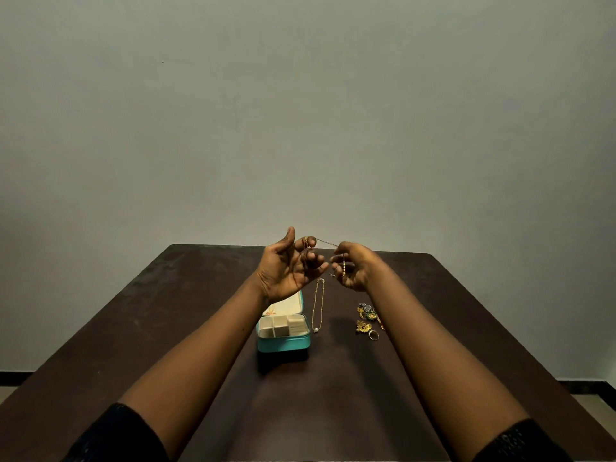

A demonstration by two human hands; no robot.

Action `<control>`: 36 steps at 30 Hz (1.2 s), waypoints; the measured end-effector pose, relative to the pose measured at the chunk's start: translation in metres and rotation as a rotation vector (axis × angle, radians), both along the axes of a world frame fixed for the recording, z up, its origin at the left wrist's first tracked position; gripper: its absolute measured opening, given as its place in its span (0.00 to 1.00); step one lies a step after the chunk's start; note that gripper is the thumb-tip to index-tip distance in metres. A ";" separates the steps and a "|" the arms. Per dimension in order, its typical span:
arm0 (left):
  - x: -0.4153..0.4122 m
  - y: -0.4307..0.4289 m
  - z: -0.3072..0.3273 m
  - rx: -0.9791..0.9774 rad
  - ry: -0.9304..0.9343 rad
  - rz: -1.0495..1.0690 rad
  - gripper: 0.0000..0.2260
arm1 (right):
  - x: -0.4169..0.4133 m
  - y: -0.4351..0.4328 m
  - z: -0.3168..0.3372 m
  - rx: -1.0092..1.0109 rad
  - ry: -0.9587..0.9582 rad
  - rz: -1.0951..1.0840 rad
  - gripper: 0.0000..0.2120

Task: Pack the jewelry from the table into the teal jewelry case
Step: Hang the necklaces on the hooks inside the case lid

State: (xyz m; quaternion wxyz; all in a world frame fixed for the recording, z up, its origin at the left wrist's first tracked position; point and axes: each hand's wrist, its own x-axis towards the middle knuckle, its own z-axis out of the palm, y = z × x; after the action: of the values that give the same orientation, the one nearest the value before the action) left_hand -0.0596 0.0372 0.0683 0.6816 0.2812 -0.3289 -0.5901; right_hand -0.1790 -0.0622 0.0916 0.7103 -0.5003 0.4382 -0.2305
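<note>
The teal jewelry case [283, 341] stands open at the table's middle, its cream compartments showing and its lid partly hidden behind my left wrist. Above it, my left hand [286, 268] and my right hand [353, 266] are raised and hold a thin gold chain [326, 242] stretched between their fingertips; part of the chain hangs down inside my right hand. A gold necklace with a pearl [318, 305] lies straight on the table right of the case. Further right lie ornate gold-and-green earrings [366, 313] and a gold ring [373, 335].
The dark brown table [150, 328] runs to a plain grey wall at its far edge. A black skirting line shows low at both sides. My forearms cross the near half of the table.
</note>
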 end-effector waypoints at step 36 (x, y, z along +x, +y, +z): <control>0.036 -0.004 -0.024 0.334 -0.152 0.194 0.09 | 0.027 0.006 -0.041 0.348 -0.494 0.030 0.11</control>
State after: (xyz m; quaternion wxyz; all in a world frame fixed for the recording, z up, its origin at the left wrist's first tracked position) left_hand -0.0231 0.0329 0.0439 0.6525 0.4643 -0.2483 -0.5450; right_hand -0.1517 -0.0565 0.0506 0.8738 -0.3065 0.2775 -0.2561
